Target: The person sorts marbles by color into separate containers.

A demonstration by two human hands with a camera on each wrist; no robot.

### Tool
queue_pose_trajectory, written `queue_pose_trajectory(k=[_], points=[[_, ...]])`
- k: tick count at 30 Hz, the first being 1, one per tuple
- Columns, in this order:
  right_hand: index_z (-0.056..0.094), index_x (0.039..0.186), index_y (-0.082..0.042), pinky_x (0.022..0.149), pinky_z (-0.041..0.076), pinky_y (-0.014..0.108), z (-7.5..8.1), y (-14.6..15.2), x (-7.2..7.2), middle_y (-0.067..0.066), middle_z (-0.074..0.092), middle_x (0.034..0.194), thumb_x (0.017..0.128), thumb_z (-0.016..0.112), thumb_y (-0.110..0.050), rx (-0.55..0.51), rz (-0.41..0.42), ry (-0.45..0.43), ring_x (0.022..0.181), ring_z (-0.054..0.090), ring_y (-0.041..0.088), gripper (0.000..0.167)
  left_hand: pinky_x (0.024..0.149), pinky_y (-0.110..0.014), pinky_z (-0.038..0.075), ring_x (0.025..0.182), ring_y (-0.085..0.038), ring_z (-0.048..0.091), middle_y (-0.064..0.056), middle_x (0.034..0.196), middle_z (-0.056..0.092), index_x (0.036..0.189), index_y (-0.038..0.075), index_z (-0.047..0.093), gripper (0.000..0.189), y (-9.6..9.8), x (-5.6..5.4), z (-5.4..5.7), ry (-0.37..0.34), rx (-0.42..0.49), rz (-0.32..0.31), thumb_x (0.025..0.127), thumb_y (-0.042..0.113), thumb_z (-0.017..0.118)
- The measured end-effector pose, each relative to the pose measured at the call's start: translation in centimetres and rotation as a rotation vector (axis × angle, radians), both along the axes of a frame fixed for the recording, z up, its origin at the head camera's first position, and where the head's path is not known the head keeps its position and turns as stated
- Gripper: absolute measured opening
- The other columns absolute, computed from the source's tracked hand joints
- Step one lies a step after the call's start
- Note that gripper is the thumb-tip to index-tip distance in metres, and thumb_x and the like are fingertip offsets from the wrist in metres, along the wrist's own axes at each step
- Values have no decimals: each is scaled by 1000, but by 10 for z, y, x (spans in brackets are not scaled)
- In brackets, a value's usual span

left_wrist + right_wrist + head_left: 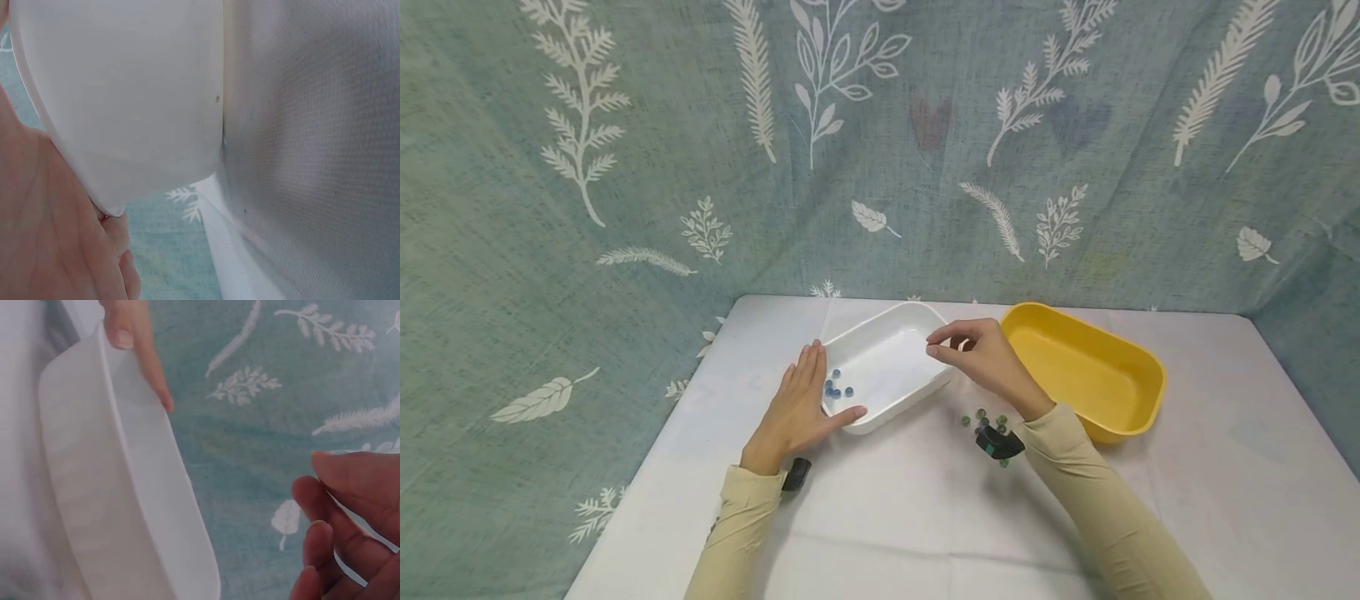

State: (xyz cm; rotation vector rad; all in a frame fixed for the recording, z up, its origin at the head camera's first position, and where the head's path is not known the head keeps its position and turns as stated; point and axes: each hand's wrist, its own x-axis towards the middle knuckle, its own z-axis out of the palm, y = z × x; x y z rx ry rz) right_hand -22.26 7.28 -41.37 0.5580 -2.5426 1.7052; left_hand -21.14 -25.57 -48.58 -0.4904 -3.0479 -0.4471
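A white plastic tray (pixel 891 417) lies slanted on the table, with several small blue glass marbles (pixel 848 391) gathered at its left end. My left hand (pixel 797 408) rests against that end, fingers straight along the rim and thumb spread over the near rim. Over the tray's right end is my right hand (pixel 981 358), its thumb and index fingertips (pixel 307 487) brought close together. No marble shows between them, and I cannot tell whether a small one is hidden there. Several green marbles (pixel 966 421) lie on the cloth below the right wrist.
A yellow plastic tray (pixel 1093 367) stands right of the white one, partly behind the right forearm. White cloth (pixel 880 517) covers the table. A green leaf-patterned curtain (pixel 865 150) hangs along its back and sides. Dark wrist cameras (pixel 998 442) sit under both wrists.
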Motion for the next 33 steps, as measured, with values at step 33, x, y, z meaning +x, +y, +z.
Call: queue_pose_trajectory(k=[33], points=[[81, 100, -6, 58, 43, 21, -70, 60, 61, 1, 74, 86, 87, 79, -2, 186, -148, -14, 69, 52, 12, 14, 133, -52, 9, 165, -29, -2, -12, 176, -4, 165, 4, -2, 127, 1, 0, 1, -36, -9, 9, 85, 83, 55]])
